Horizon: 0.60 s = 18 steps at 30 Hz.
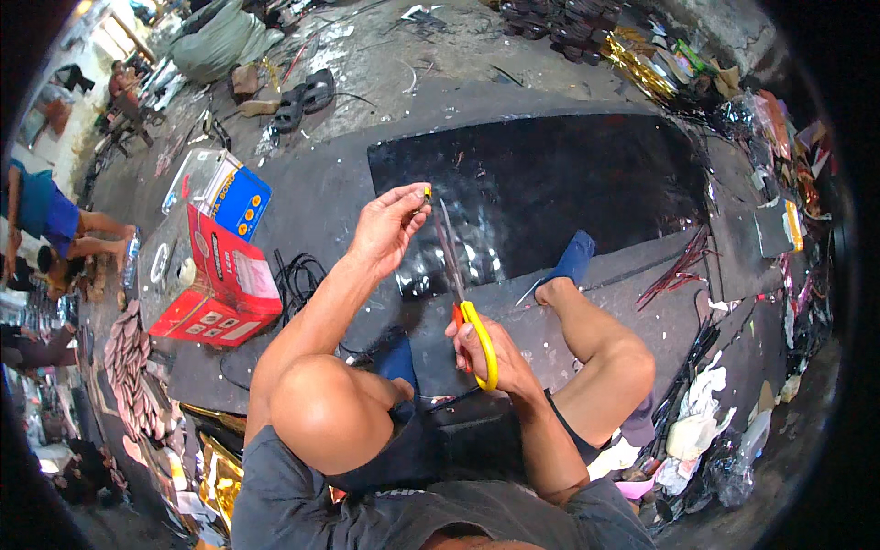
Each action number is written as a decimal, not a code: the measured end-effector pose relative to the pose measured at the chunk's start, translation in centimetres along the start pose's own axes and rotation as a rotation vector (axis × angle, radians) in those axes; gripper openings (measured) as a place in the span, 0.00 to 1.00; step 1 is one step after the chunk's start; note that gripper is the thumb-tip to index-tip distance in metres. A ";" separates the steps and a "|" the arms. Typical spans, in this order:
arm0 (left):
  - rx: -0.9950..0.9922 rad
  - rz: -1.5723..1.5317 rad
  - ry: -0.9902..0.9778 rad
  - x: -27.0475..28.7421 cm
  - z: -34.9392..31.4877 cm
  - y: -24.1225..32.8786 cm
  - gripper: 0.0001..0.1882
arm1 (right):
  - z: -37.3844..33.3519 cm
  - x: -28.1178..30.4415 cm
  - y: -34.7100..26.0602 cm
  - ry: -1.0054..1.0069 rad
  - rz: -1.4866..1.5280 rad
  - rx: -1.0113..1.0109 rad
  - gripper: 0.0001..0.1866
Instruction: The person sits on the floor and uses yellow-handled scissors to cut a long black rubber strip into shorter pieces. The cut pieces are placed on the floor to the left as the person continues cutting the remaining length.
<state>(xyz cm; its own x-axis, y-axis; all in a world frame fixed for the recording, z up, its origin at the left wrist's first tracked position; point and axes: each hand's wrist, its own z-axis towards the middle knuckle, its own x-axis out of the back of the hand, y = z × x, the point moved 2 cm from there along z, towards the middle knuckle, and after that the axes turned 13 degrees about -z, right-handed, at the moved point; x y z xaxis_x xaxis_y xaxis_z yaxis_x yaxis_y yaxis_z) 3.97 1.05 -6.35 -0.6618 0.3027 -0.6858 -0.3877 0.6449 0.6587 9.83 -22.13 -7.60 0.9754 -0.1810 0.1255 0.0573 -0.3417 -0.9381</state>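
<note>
Raised over the left edge of a glossy black sheet, my left hand is closed in a pinch. Between its thumb and fingers is a small yellow and dark piece, too small to name. My right hand grips a pair of scissors by their yellow and red handles. The long blades point away from me, their tips just right of my left fingertips and apart from the small piece. Below the hands, the sheet lies flat on the grey floor mat.
To the left stands a red and white carton with a blue-labelled container behind it. Black cord lies beside the carton. Dark sandals sit at the far left. Dark red strips and scraps lie right. People are at the left edge.
</note>
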 end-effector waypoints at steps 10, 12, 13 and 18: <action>0.001 0.081 0.019 0.9 -0.3 0.0 0.10 | 0.2 -0.2 0.1 -0.010 -0.151 -0.009 0.23; 0.009 0.095 0.034 1.0 -0.2 -0.1 0.10 | 0.2 0.0 0.2 0.004 -0.170 -0.006 0.23; 0.009 0.089 0.033 0.9 -0.2 -0.3 0.10 | 0.4 0.0 0.6 0.009 -0.169 -0.007 0.23; 0.015 0.099 0.039 1.3 0.1 -0.8 0.10 | 0.6 -0.2 0.8 0.054 -0.229 -0.014 0.28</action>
<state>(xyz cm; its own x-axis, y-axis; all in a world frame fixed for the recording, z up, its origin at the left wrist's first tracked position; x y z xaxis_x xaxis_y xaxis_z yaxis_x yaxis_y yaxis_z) 3.50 1.02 -7.76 -0.7209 0.3386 -0.6047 -0.3091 0.6238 0.7179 9.84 -21.84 -8.52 0.9244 -0.1463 0.3522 0.2725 -0.3925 -0.8784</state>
